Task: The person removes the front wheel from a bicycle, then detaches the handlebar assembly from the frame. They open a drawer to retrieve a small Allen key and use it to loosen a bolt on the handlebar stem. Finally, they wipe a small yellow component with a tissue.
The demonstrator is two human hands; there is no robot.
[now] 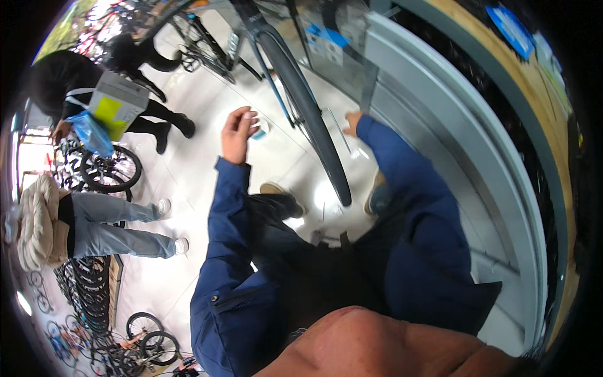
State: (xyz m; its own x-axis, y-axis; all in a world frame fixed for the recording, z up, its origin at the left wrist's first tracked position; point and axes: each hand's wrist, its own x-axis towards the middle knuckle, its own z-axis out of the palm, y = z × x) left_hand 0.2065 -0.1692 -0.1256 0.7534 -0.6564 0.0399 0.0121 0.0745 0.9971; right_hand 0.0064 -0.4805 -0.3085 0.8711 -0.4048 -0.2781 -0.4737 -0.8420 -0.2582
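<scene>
Left hand (237,133) half-curled, left of black rubber bicycle tyre (306,103). Right hand (353,123) right of tyre, near thin silver metal rod (339,131); can't tell either grip.

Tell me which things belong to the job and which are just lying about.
Seemingly in use:
- bicycle tyre, between left hand and right hand
- thin rod, near right hand
- white-and-teal item by left hand, possibly held

Seemingly unrelated:
- blue packet, upper right
- row of wheels, lower left
</scene>
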